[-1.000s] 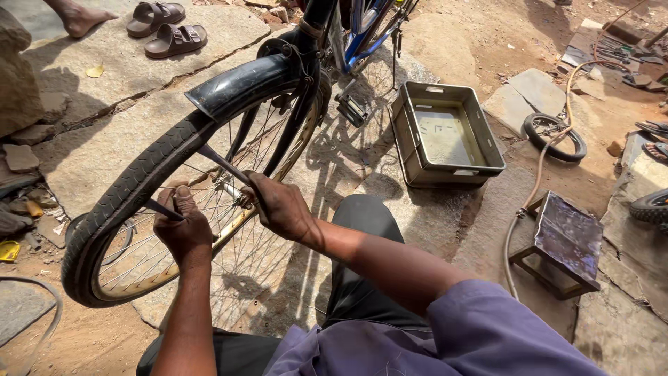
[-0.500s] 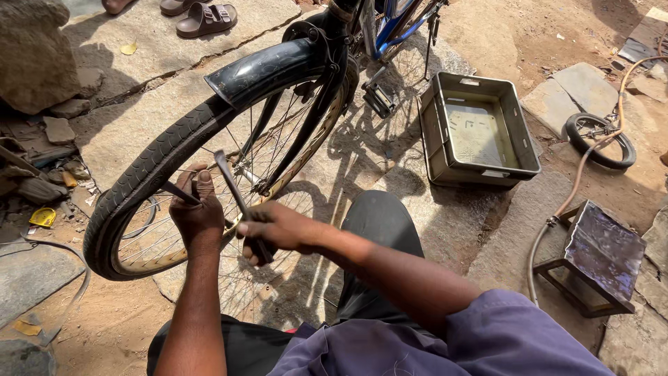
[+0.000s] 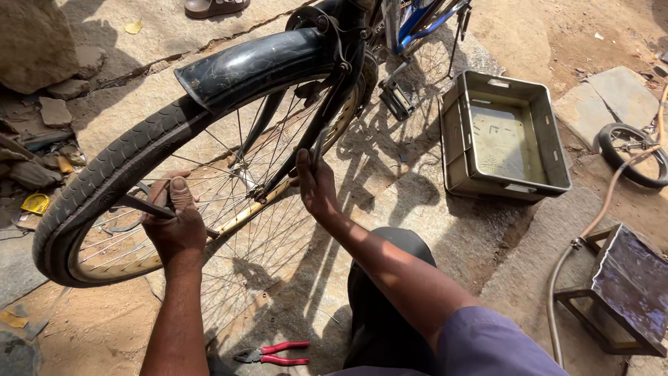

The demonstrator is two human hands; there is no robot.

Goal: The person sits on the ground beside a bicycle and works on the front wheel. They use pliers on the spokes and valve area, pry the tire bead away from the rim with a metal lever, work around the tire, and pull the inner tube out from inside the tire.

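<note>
A bicycle stands before me, its rear wheel with black tyre (image 3: 104, 181) and black mudguard (image 3: 257, 63) close in front. My left hand (image 3: 174, 226) is closed around a thin metal lever (image 3: 139, 204) that pokes in at the tyre and rim. My right hand (image 3: 314, 186) reaches among the spokes and grips a second metal lever (image 3: 319, 143) near the frame stay beside the hub.
Red-handled pliers (image 3: 273, 353) lie on the ground by my knee. A grey metal tray with water (image 3: 504, 136) sits to the right, a small tyre (image 3: 633, 154) and a hose (image 3: 577, 244) beyond it. A low stool (image 3: 623, 292) stands at right; stones (image 3: 38, 42) lie at left.
My right hand has moved up and to the right from beside my left hand to the frame stay, taking its lever along. The view has shifted closer to the wheel.
</note>
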